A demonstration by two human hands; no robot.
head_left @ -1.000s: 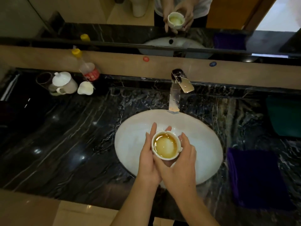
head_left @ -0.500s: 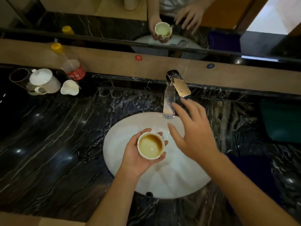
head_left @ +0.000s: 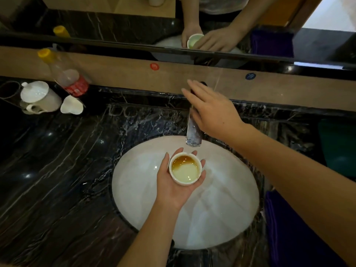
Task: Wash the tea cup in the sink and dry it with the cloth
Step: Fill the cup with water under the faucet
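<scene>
Far left of the faucet [head_left: 193,132], a lidded white pot [head_left: 37,96] stands on the black marble counter [head_left: 57,170]. A small white cup [head_left: 71,107] lies just beside it, a yellow-capped bottle [head_left: 63,74] behind. A green object [head_left: 339,147] sits far right.

There is one view only, from a camera on the person's head. It looks forward and steeply down on a dark marble counter [head_left: 57,170], from close above the white sink [head_left: 221,209], which fills the middle. The picture is wide-angle, so straight lines bend near the edges. Both forearms enter from the near edge and reach toward the far side. At the far edge the view faces a wall mirror [head_left: 115,22], which gives back the same hands from the opposite side. No second camera shares the scene.
</scene>
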